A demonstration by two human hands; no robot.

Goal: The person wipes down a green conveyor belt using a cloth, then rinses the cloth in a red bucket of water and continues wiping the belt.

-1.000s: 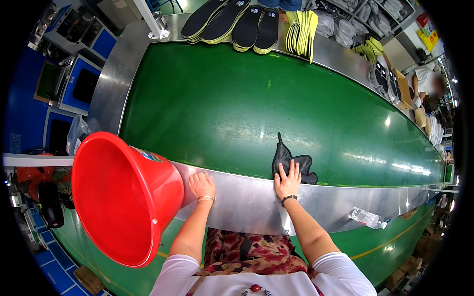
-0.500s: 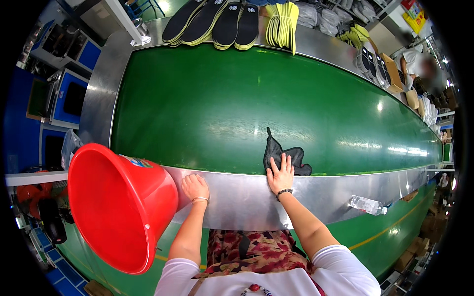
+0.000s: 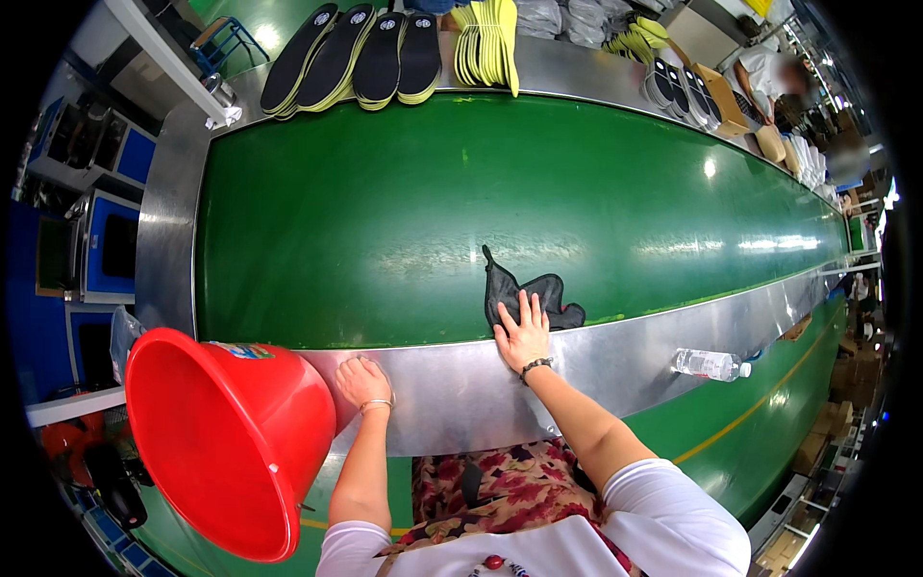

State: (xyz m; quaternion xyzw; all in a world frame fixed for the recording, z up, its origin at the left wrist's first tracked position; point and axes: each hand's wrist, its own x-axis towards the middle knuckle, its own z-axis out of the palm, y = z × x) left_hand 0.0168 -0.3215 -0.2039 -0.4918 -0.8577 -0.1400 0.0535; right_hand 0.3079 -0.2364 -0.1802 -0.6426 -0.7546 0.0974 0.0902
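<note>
My right hand point(image 3: 524, 334) lies with its fingers stretched and spread on a crumpled black cloth piece point(image 3: 502, 286), whose thin pointed end reaches away from me over the green surface point(image 3: 336, 221). The cloth rests flat along the near edge of that surface. On the metal rim point(image 3: 433, 385), beside a large red bucket point(image 3: 298, 404), rests my left hand point(image 3: 362, 381). Its fingers are curled in, and nothing shows in them. The bucket is tilted with its mouth toward me and to the left.
A clear plastic bottle point(image 3: 707, 364) lies on the rim at right. Along the far rim are black insoles point(image 3: 378, 60) with yellow-green edges and a tied yellow-green stack point(image 3: 486, 48). More insoles point(image 3: 683, 91) stand near a cardboard box point(image 3: 721, 101). A person point(image 3: 764, 77) is at the far right.
The whole view has shifted and tilted slightly, so most things sit further left in it. Both hands keep their places, the right on the cloth and the left beside the bucket.
</note>
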